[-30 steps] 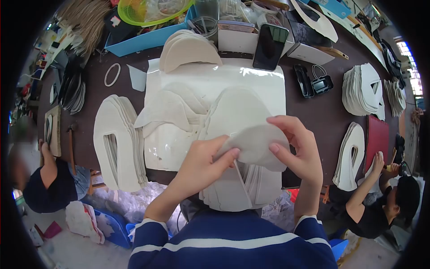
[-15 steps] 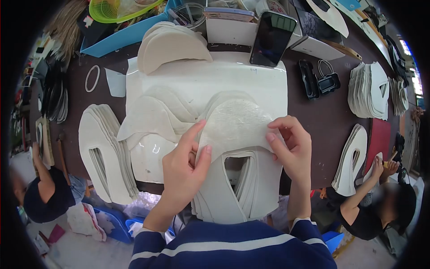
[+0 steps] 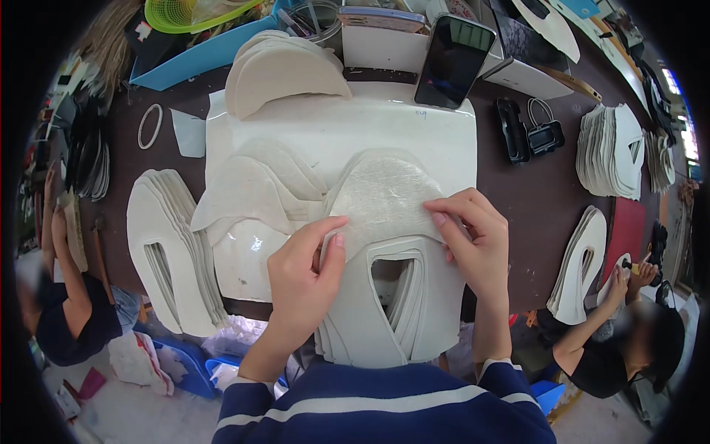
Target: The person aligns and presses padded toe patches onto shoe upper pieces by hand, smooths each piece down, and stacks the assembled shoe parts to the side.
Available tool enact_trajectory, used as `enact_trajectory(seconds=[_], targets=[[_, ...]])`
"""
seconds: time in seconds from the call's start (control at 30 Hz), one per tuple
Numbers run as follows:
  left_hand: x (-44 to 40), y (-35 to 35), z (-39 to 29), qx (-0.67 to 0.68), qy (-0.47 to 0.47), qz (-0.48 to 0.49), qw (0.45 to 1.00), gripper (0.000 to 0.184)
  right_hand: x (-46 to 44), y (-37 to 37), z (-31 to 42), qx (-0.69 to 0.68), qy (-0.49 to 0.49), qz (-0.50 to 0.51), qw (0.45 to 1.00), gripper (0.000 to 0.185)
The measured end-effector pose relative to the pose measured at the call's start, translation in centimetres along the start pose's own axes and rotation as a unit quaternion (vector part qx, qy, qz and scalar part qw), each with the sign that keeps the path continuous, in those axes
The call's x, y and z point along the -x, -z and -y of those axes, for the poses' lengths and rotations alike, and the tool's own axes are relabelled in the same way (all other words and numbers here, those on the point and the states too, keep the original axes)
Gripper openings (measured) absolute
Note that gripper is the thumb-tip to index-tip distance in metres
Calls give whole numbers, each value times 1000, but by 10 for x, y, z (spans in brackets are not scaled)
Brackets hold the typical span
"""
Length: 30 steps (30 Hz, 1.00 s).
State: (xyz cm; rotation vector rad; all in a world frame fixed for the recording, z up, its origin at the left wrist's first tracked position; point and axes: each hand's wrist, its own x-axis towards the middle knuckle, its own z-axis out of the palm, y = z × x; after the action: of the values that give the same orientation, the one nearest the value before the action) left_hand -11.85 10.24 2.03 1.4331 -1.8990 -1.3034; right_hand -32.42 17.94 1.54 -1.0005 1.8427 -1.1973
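Note:
A thin, shiny off-white curved piece (image 3: pixel 388 194) lies over the rounded upper end of a stack of pale cut-out pieces (image 3: pixel 436 296). At its left edge is my left hand (image 3: pixel 305 270), thumb and index finger pinching the rim. My right hand (image 3: pixel 477 240) pinches the opposite edge with thumb and index finger. The stack has a narrow opening in its middle and overlaps the white board (image 3: pixel 355 122). More thin curved pieces (image 3: pixel 248 189) lie overlapped just left of it, and a pile of beige half-round pieces (image 3: pixel 285 70) sits at the board's upper left.
Further stacks of pale pieces stand at the left (image 3: pixel 166 244) and right (image 3: pixel 577 266). A phone (image 3: pixel 452 63) leans behind the board, with a black case (image 3: pixel 510 129) to its right. Beyond are a blue box (image 3: pixel 200 59) and people at both sides, one (image 3: pixel 617 333) at the right.
The curved piece was held bent above the stack and now lies flat over its upper end. My hands moved apart, to its two side edges. The view has shifted slightly.

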Motion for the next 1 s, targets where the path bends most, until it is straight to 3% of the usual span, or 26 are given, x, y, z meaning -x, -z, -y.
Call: enact_trajectory(seconds=[0.47, 0.67, 0.87, 0.97, 1.0], targets=[[-2, -3, -3, 9, 31, -5, 999, 18, -1, -1, 6, 30, -34, 4, 999, 17], [-4, -4, -7, -43, 4, 1, 999, 19, -1, -3, -1, 121, 88, -22, 989, 12], [5, 23, -8, -152, 58, 37, 986, 21, 9, 19, 0, 256, 32, -52, 965, 10], [19, 33, -11, -167, 8, -21, 986, 27, 15, 35, 3, 262, -19, -125, 957, 30], [22, 34, -12, -168, -19, -51, 984, 30, 13, 31, 8, 270, 94, -138, 948, 36]])
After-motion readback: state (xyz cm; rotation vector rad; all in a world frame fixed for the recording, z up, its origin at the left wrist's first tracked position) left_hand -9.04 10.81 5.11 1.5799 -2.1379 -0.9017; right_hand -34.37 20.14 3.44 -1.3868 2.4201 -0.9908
